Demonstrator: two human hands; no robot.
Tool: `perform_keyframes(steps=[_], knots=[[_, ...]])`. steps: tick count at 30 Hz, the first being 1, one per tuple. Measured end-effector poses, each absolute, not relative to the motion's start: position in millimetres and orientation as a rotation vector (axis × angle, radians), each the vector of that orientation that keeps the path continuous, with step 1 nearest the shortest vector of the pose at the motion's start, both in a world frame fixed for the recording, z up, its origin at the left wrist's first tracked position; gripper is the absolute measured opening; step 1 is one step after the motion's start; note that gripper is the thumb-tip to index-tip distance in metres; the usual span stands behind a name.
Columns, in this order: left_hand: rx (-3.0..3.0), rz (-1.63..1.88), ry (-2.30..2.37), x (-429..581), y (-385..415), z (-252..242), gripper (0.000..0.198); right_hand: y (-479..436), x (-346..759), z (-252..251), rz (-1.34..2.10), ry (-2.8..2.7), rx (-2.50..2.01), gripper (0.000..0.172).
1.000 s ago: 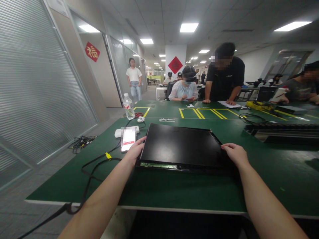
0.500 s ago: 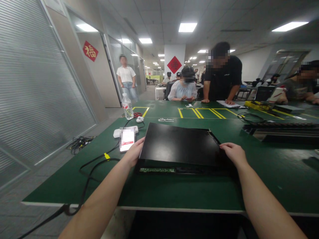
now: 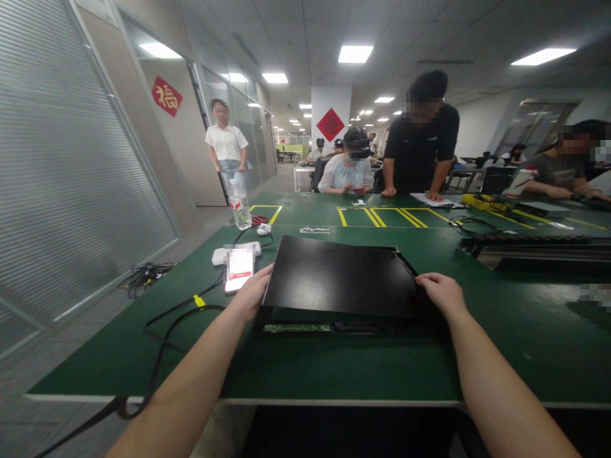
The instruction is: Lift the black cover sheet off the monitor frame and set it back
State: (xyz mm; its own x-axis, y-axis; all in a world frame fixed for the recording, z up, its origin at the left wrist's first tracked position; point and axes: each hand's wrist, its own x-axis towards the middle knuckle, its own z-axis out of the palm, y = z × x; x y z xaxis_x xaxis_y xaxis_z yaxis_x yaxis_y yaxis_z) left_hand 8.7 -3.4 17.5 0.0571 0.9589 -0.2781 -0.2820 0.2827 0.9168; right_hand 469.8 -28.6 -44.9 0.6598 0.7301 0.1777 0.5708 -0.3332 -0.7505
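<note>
A glossy black display panel [image 3: 338,277] is raised at a slight tilt above the green table. My left hand [image 3: 255,292] grips its left edge, with the fingers partly hidden beneath. At the opposite edge, my right hand [image 3: 442,292] pinches the panel's right side between thumb and fingers. Below the panel's near edge shows a green circuit board strip [image 3: 296,328], beside a dark housing part. A thin black frame edge [image 3: 405,264] shows at the panel's far right corner. What lies under the rest of the panel is hidden.
Left of the panel are a lit phone [image 3: 239,270], a white device [image 3: 236,252], a black cable [image 3: 162,343] and a water bottle [image 3: 240,207]. Long black parts [image 3: 539,251] lie to the right. Several people sit or stand beyond the green table [image 3: 119,369].
The view has shifted slightly, so the scene sits a little further left. Both hands keep their hold on the display panel, which stays at nearly the same tilt.
</note>
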Motion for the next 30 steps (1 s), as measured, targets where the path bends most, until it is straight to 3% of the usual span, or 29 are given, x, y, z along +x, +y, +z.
perform_keyframes(steps=[14, 30], knots=[[0.798, 1.111, 1.017, 1.3, 3.3, 8.1, 0.078, -29.0, 468.1, -44.4, 0.255, -1.015, -2.038, 0.015], [0.853, 1.192, 1.069, 1.9, 1.3, 9.7, 0.058, -30.2, 466.3, -42.2, 0.273, -1.013, -2.035, 0.015]])
